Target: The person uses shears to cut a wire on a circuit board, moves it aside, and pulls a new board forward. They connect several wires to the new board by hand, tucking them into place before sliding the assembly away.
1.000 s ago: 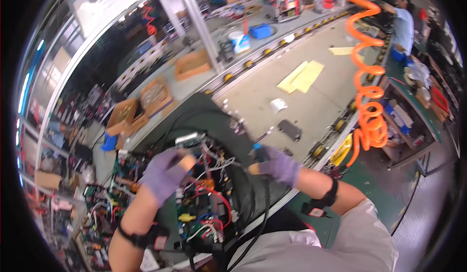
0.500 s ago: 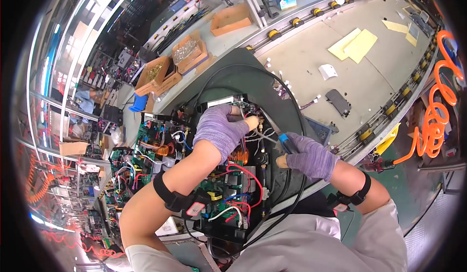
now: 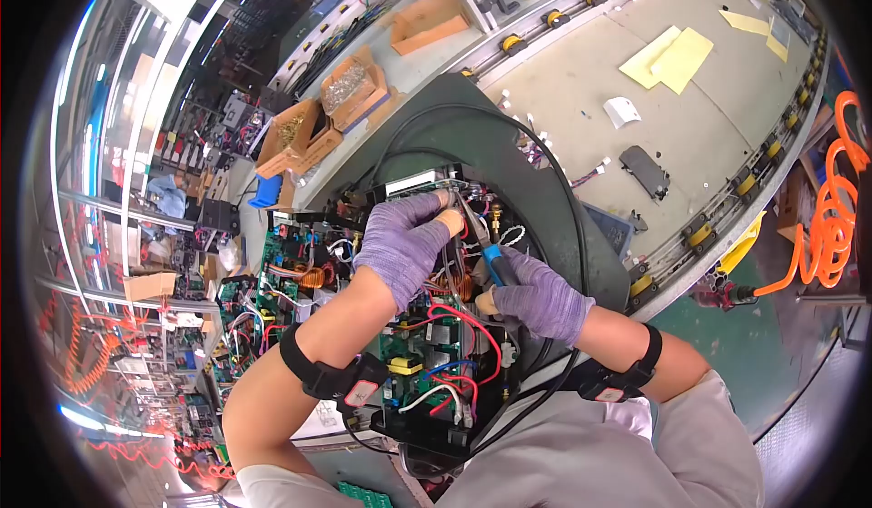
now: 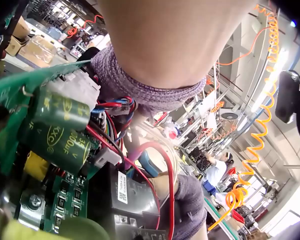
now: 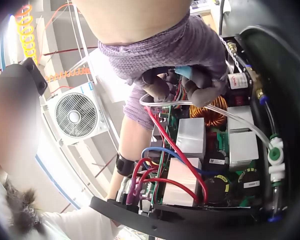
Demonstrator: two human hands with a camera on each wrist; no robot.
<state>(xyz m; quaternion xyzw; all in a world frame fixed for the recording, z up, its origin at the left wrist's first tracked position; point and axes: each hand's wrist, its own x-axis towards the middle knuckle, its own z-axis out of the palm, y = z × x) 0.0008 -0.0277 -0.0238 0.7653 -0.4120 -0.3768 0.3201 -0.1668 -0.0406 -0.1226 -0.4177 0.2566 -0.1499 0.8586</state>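
Observation:
In the head view my gloved right hand (image 3: 545, 299) grips long-nose pliers (image 3: 479, 226) with blue-and-dark handles. Their metal nose points into the far end of an open machine (image 3: 427, 340) packed with circuit boards and wires. Beside that nose, my gloved left hand (image 3: 400, 246) holds its thumb and forefinger pinched together at a thin clear tube; the exact pinch point is hidden. The clear tube (image 5: 235, 117) loops below the right fingers in the right wrist view and runs to a white-and-green fitting (image 5: 275, 155). Red wires (image 5: 182, 160) and a copper coil (image 5: 210, 112) lie close by.
More circuit boards (image 3: 286, 272) stand left of the machine. Small-parts boxes (image 3: 354, 90) line the bench behind. A black cable (image 3: 554, 144) arcs over the dark mat (image 3: 445, 99). Yellow sheets (image 3: 677, 58) and a dark plate (image 3: 645, 172) lie on the tabletop; an orange coiled hose (image 3: 822, 208) hangs right.
Both hands have moved in over the machine's far end. The right hand has brought the pliers leftward to the left fingertips. The head view has shifted along the bench.

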